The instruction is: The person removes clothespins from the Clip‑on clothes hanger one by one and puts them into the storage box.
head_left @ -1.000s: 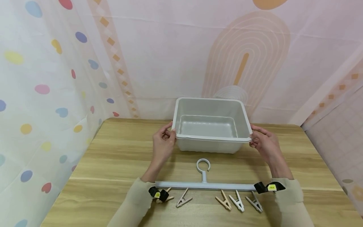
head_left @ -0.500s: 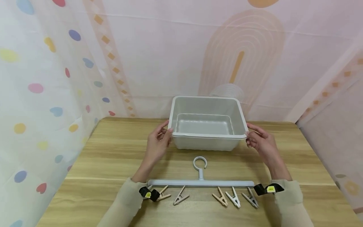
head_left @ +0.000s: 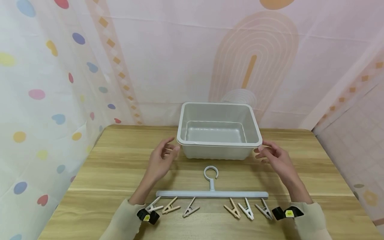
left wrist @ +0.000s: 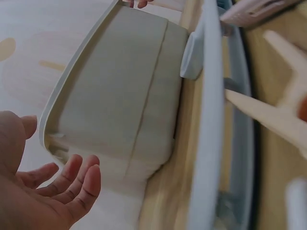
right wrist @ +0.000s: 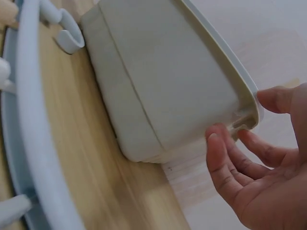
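Note:
A light grey plastic bin point(head_left: 220, 151), with nothing inside, stands at the back of the wooden table. My left hand point(head_left: 160, 161) hovers just off its near left corner, fingers apart and loosely bent. In the left wrist view a gap shows between these fingers and the bin wall point(left wrist: 105, 96). At the near right corner is my right hand point(head_left: 277, 160), its thumb tip point(right wrist: 271, 99) right at the rim and the other fingers spread loosely below. Between my forearms lies a pale grey hanger point(head_left: 240, 194) with a round hook point(head_left: 211, 172) pointing at the bin.
Several clothespins in beige, white and grey, among them a white one point(head_left: 246, 210), lie in a row along the hanger's near side. A patterned cloth point(head_left: 168, 60) hangs behind the table point(head_left: 120, 173). Each sleeve carries a black strap at the wrist.
Both hands held the bin's near corners before; now the left has come off toward me and the right has loosened its grip. The bin has stayed at the back of the table.

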`<state>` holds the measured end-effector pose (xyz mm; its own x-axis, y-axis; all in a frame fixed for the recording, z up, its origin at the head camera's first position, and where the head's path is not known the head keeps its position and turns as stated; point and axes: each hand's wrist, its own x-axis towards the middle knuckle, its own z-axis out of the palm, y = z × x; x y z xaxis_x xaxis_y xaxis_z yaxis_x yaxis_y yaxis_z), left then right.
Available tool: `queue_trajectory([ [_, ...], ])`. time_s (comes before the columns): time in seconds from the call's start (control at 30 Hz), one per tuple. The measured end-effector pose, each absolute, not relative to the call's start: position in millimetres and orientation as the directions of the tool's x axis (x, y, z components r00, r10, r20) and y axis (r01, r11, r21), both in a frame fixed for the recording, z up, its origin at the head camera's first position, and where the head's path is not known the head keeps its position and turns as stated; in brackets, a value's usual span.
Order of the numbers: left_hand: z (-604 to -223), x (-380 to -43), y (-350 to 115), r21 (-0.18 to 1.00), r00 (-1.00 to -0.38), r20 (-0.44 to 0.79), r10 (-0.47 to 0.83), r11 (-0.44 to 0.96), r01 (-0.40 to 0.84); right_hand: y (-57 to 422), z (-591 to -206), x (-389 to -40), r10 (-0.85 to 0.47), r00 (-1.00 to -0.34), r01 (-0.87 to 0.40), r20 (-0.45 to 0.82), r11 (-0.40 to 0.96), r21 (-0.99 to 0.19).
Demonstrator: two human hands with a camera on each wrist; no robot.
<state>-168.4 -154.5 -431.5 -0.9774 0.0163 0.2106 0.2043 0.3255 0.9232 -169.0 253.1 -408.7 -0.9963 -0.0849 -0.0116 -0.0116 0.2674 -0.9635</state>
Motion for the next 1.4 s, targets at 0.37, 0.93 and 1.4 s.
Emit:
queue_trajectory([
  [0.37,-444,-139,-167,0.833,-0.966,0.234,0.111,0.489,0.258,251,-419,-148,-0.142,-0.990,-0.062,-0.009,0.488,-0.871],
  [0.93,-459,-108,-161,0.737,-0.895,0.105,0.434,0.570,0.363,232,-451,-119,-0.414,-0.910,-0.286,0.036,0.563,-0.775],
  [1.4,-473,-100,-149,0.687,-0.846,0.111,0.522,0.574,0.445,227,-462,-115,-0.611,-0.790,-0.451,0.049,0.526,-0.721],
])
